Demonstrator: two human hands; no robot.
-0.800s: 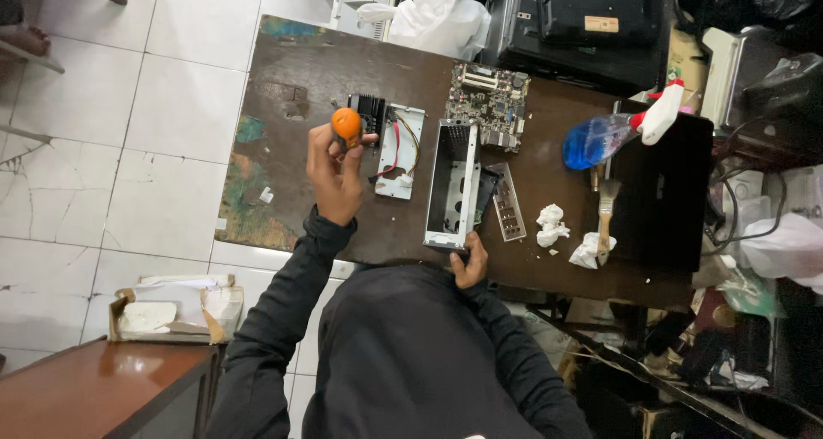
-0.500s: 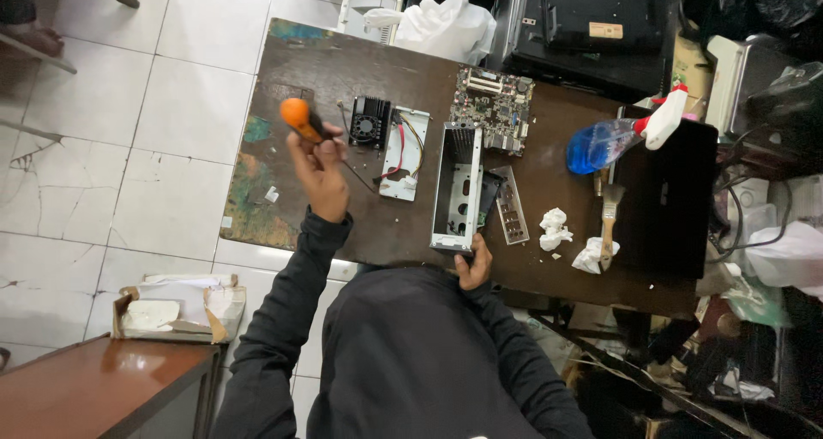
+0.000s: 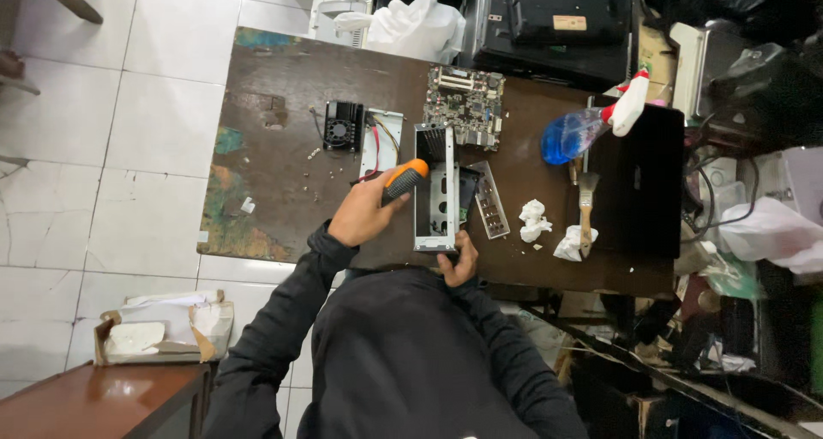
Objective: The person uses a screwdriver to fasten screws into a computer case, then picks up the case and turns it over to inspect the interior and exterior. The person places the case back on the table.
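Now holding screwdriver (image 3: 403, 182) tight in left hand (image 3: 364, 216), right hand (image 3: 459, 263) gripping case (image 3: 435, 190) at near end. Could slip and scratch case.

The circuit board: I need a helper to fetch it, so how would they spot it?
Start at the brown worktable and go to its far edge, beyond the open metal computer case. The circuit board lies flat there, green-grey and studded with connectors, unlike the black fan to its left.
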